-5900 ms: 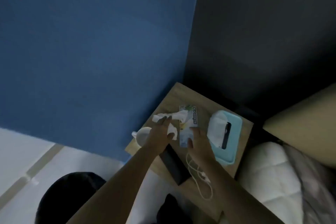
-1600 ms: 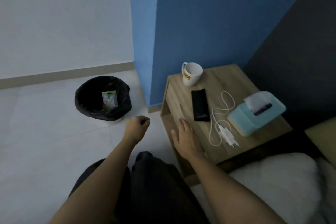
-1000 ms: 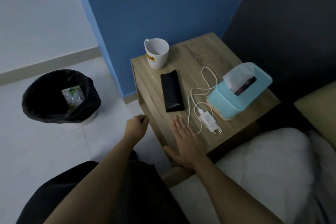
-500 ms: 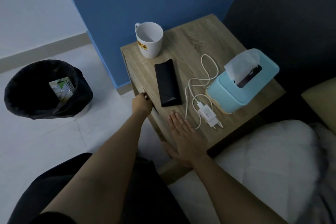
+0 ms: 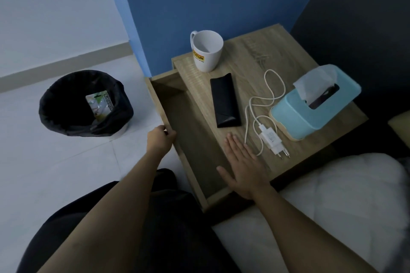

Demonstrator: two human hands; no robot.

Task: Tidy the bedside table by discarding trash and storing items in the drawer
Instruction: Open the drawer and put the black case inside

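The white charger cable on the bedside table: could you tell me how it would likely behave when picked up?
The charger cable lies in loose loops, so it is probably floppy and would dangle. The plug block at its end looks rigid and heavier, so it may swing. It seems light overall.

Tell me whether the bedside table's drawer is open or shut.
Open. The drawer is pulled out; its empty inside shows, left hand gripping its front edge.
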